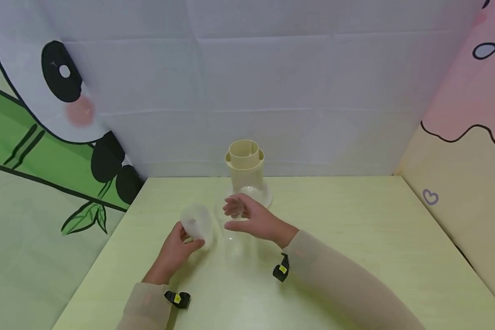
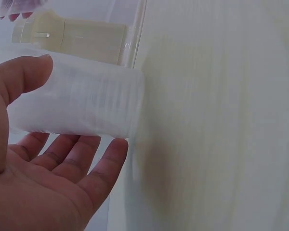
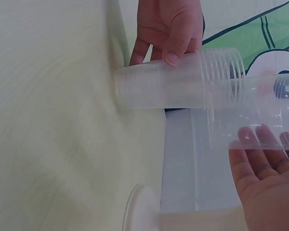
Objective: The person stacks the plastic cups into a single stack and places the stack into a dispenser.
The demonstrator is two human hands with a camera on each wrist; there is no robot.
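Note:
My left hand (image 1: 174, 253) grips a stack of clear plastic cups (image 2: 82, 96), thumb on one side and fingers on the other. The stack stands nearly upright with its rims at the top and its base close to the table. Beside it, my right hand (image 1: 259, 221) holds a clear plastic tube (image 3: 265, 108) with its fingers around the wall. The tube is raised off the table, and its flared lower end overlaps the cups' rims in the right wrist view. In that view the right thumb is hidden.
Behind the hands stands a cream plastic cylinder (image 1: 246, 175) with a smaller ring on top and a clear round base (image 1: 267, 196). The pale wooden table (image 1: 354, 238) meets a white cloth backdrop (image 1: 264, 82). Cartoon-printed panels flank it on both sides.

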